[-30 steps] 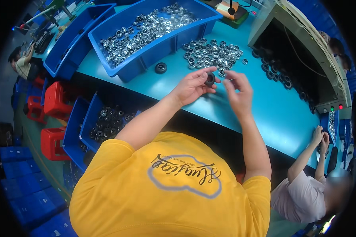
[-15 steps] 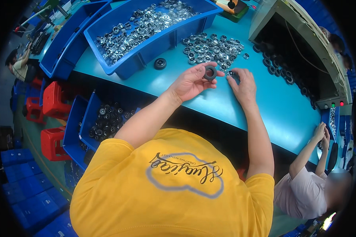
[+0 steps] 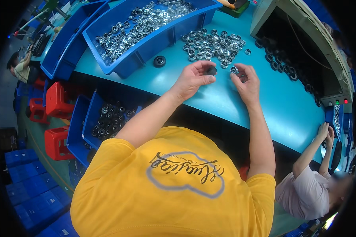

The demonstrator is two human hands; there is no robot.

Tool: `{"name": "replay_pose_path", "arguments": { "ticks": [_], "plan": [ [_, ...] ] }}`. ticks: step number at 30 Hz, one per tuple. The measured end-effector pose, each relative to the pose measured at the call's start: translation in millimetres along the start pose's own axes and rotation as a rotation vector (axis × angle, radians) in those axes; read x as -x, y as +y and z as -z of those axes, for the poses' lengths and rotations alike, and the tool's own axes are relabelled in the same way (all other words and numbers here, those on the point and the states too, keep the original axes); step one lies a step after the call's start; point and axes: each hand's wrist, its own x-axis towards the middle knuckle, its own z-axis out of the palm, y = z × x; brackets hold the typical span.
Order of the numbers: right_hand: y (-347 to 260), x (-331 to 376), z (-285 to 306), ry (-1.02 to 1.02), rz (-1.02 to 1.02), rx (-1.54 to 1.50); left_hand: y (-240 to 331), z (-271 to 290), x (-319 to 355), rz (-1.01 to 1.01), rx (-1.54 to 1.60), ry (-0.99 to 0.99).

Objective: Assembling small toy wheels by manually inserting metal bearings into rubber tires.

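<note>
My left hand [image 3: 192, 80] pinches a small black rubber tire [image 3: 211, 71] between thumb and fingers, turned nearly edge-on. Just to its right, my right hand [image 3: 247, 86] grips a shiny chrome wheel hub [image 3: 234, 70] at its fingertips. Something dark shows inside the curled right fingers, too hidden to name. The hub and tire are close but apart, both above the blue-green tabletop [image 3: 221, 96]. Beyond my hands lies a loose heap of chrome hubs [image 3: 215, 45]. One black wheel [image 3: 159, 61] rests alone left of my left hand.
A large blue bin [image 3: 118, 65] of chrome hubs stands at the far left. Black tires [image 3: 281, 67] lie by the opening of a grey machine [image 3: 336, 85]. Blue bins of black wheels [image 3: 112, 120] and red stools [image 3: 59, 98] are at left. A co-worker [image 3: 304, 191] works at right.
The tire in my left hand has turned from face-on to nearly edge-on. My right hand has lifted the chrome hub slightly, tilting its face into view.
</note>
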Motion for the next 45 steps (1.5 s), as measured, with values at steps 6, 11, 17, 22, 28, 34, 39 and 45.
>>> {"name": "replay_pose_path", "arguments": {
  "ticks": [6,11,17,22,28,34,39,45],
  "plan": [
    [5,0,2,-0.010,-0.054,-0.027,2,-10,2,-0.045,-0.203,0.082],
    [8,1,1,-0.016,-0.132,-0.118,-1,-9,2,-0.074,-0.261,0.092],
    [11,1,-1,-0.018,-0.162,-0.180,-3,-9,2,-0.084,-0.362,0.102],
    [14,1,-1,-0.027,-0.184,-0.212,-2,-11,3,-0.073,-0.361,0.114],
    [13,1,-1,-0.035,-0.213,-0.236,-8,-10,1,-0.119,-0.414,0.149],
    [13,1,0,-0.036,-0.204,-0.220,-11,-15,2,-0.122,-0.513,0.154],
    [12,2,0,-0.032,-0.201,-0.213,-7,-16,3,-0.136,-0.631,0.077],
    [11,2,1,-0.046,-0.195,-0.182,0,-6,0,0.034,-0.152,0.011]
  ]
}}
